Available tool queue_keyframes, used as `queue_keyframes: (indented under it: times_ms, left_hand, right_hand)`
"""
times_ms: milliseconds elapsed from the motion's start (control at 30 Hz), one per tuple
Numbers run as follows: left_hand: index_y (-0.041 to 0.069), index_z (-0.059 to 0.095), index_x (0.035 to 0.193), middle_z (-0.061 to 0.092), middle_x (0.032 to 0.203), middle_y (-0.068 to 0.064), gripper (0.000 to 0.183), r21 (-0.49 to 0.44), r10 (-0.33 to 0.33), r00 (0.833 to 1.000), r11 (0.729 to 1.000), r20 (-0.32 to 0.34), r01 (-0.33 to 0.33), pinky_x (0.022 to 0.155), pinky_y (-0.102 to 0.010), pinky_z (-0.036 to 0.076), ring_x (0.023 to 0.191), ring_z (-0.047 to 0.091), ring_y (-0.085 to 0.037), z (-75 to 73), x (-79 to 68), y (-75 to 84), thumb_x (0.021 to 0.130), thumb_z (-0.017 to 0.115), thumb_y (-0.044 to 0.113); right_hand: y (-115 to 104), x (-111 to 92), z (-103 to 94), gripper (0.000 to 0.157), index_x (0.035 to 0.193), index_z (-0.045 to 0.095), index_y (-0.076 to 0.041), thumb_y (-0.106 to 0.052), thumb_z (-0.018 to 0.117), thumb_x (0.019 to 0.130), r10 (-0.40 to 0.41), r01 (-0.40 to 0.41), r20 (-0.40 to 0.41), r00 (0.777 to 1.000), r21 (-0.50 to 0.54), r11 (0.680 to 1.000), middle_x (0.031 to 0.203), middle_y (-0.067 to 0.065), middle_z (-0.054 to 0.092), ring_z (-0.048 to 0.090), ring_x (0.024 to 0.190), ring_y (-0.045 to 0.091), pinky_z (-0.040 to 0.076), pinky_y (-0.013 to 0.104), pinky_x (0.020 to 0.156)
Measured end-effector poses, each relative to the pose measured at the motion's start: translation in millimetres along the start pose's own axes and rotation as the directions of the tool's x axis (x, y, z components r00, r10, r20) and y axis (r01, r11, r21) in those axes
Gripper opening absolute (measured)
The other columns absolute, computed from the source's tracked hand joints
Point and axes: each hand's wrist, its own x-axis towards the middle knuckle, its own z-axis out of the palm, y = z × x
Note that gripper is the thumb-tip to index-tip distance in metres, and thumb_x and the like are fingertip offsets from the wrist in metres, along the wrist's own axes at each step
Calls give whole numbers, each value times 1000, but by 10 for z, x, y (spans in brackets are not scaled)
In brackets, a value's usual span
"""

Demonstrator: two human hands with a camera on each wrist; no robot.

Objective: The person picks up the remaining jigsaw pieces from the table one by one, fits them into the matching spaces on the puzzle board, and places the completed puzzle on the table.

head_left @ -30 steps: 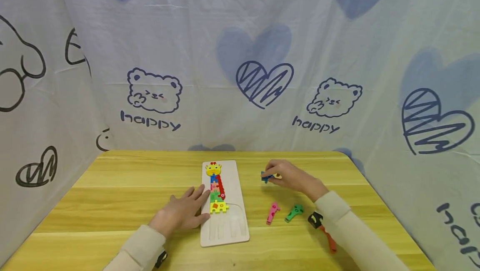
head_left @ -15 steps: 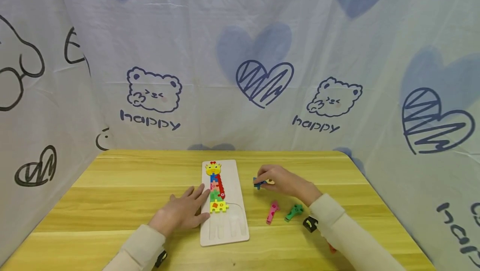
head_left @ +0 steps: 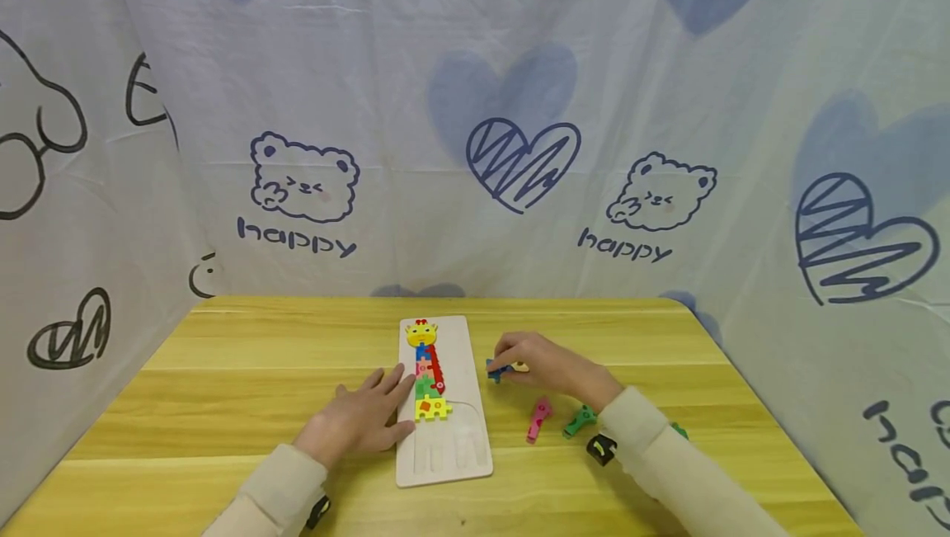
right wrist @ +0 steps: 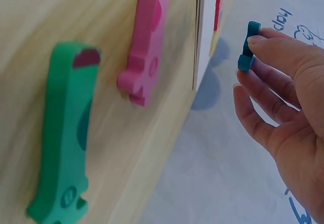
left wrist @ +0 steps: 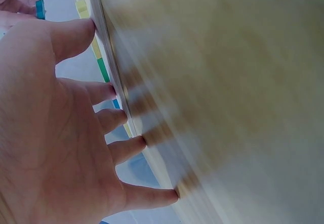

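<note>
On the wooden puzzle board (head_left: 458, 347) lies a partly filled giraffe puzzle: a yellow head (head_left: 421, 334), a neck of blue, pink and green pieces, a red mane strip (head_left: 435, 369) and a yellow body piece (head_left: 432, 410). Bare recesses show at the board's lower end. My left hand (head_left: 355, 425) rests against the board's left edge, fingers spread and straight. Right of the board, my right hand (head_left: 547, 365) pinches a blue puzzle piece (head_left: 496, 369) between thumb and fingertips, above the table. The right wrist view shows this puzzle piece (right wrist: 245, 63) edge-on, partly covered by the thumb.
Nearer me on the table (head_left: 260, 380) lie a pink puzzle piece (head_left: 539, 420) and a green puzzle piece (head_left: 579, 421). Another green thing (head_left: 679, 430) shows partly behind the right sleeve. A printed white curtain (head_left: 416, 215) hangs behind the table's back edge.
My right hand has moved left towards the board, carrying the blue puzzle piece. A green thing has come into view behind the right sleeve, while a red one there is now covered. The left hand stays still.
</note>
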Motion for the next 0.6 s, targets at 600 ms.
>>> queue_keyframes:
  times_ms: [600]
  left_hand:
    - [25,23,152,20,160,-3,72,2,-12,1000,1000,10,12,98,-78,25,145,25,-36,3,15,4,93,45,58]
  right_hand:
    - [-190,136,178,24,112,73,-16,-18,66,89,-1,1,61,998,6,1000,104,0,64,58,89,9,52,17,79]
